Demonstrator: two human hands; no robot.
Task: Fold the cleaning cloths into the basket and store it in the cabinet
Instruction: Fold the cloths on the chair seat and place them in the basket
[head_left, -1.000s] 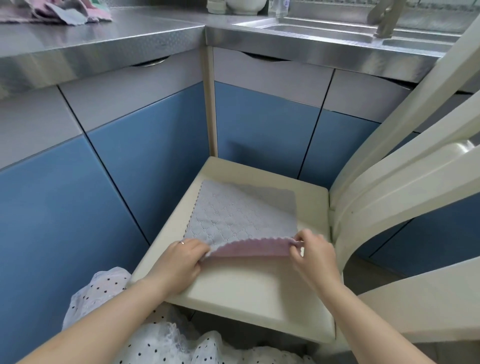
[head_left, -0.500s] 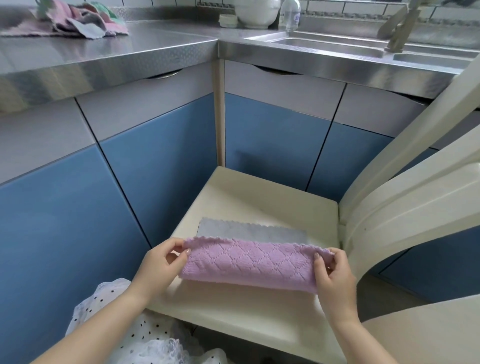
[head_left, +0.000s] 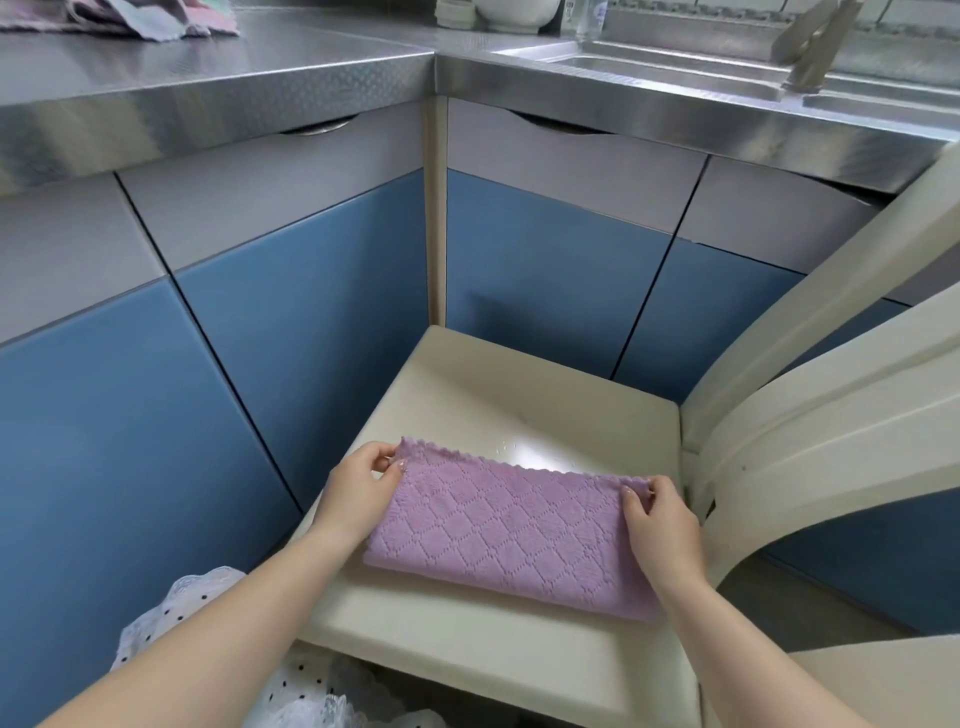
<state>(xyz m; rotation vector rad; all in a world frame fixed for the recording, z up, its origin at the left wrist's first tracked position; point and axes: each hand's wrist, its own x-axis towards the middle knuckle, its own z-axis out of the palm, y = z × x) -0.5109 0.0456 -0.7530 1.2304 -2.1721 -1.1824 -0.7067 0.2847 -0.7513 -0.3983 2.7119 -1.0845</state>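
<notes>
folding step: purple cloth (head_left: 511, 530) lies doubled on the chair seat (head_left: 498, 670). left hand (head_left: 356, 491) and right hand (head_left: 660, 525) pinch its far corners. next probably fold again crosswise; no basket visible.

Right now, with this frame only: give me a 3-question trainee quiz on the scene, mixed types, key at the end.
1. True or false: the purple cloth lies on the counter.
2. Multiple choice: which part of the cloth does each hand pinch? A) the near folded edge B) the far corners C) the middle
3. Short answer: where are the other cloths?

Key:
1. False. It lies on the chair seat.
2. B. The left hand pinches the far left corner, the right hand the far right one.
3. In a heap on the counter, top left of the view.
</notes>
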